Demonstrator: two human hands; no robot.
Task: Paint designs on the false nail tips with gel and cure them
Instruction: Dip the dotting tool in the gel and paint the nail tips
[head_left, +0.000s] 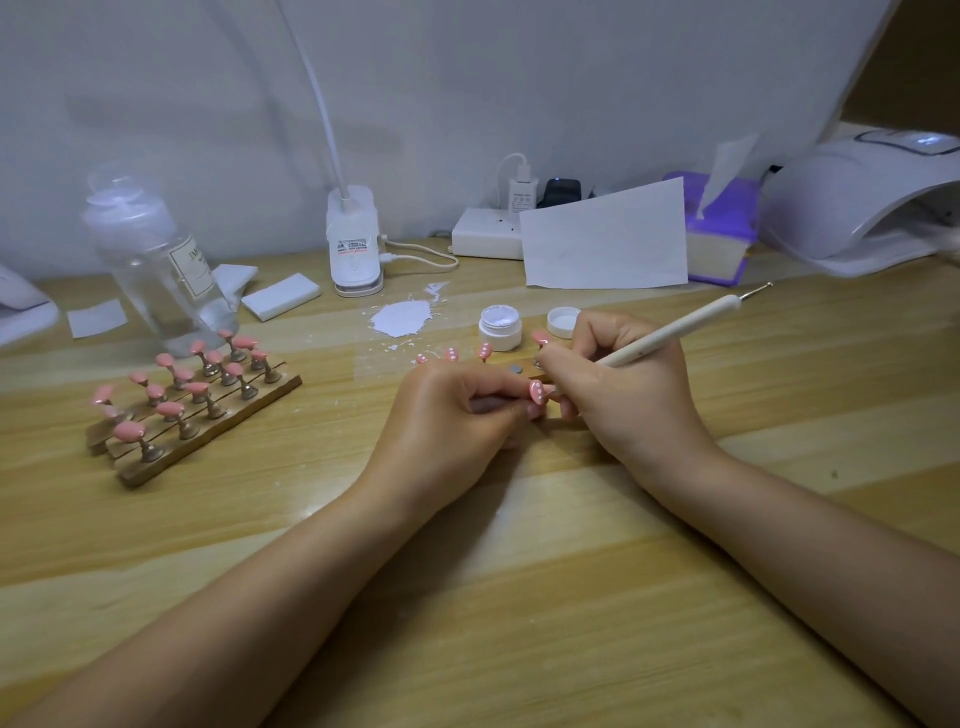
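Note:
My left hand (457, 415) pinches the stem of a pink nail tip (536, 391) that carries white dots. My right hand (618, 384) grips a white dotting pen (675, 332), its lower end down at that tip and its metal point up at the back right. Behind my hands a wooden holder (524, 370) carries several more pink tips with white dots (484, 351). An open jar of white gel (500, 326) stands behind it, with its lid (563, 321) to the right. A white curing lamp (862, 202) sits at the far right.
At the left, wooden holders (208, 426) carry several plain pink tips. A clear bottle (156, 260), white pads (280, 295), a desk lamp base (356, 244), a white gel smear (402, 318), a paper sheet (605, 236) and a purple tissue box (719, 228) line the back.

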